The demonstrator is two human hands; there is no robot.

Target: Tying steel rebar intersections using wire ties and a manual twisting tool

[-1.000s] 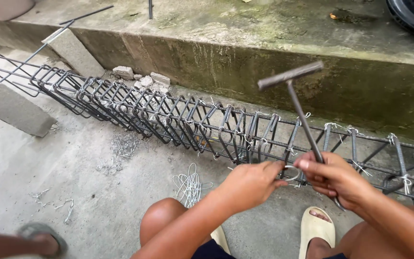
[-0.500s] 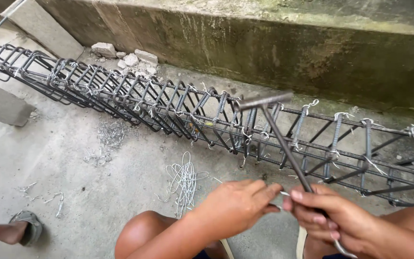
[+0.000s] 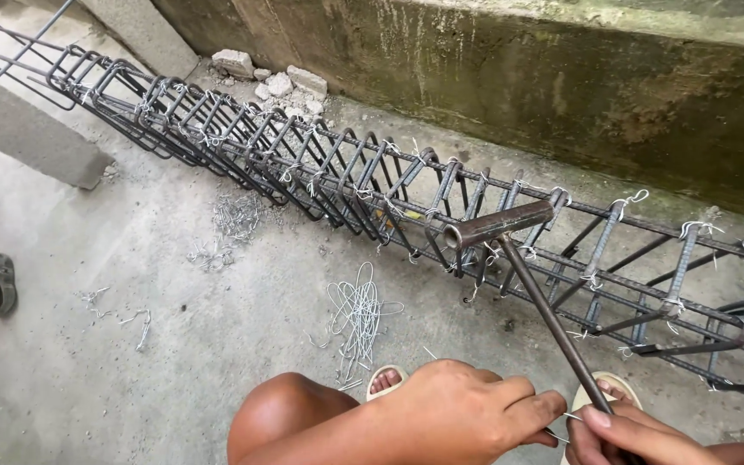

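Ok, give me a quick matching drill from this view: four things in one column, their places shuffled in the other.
1. T-handled tool
2. Loose tie wires
3. Rubble chunks
4. Concrete block

A. Beside the wall, behind the rebar cage
B. Under the cage's far left end
C. Held in the right hand
D. On the floor, in front of the knee

Pairs: 1-C, 2-D, 3-A, 4-B

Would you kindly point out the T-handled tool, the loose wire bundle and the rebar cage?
T-handled tool point(image 3: 499, 224), head view, on its crossbar.
Wire bundle point(image 3: 356, 314), head view, its middle.
Rebar cage point(image 3: 346, 176), head view, a stirrup.
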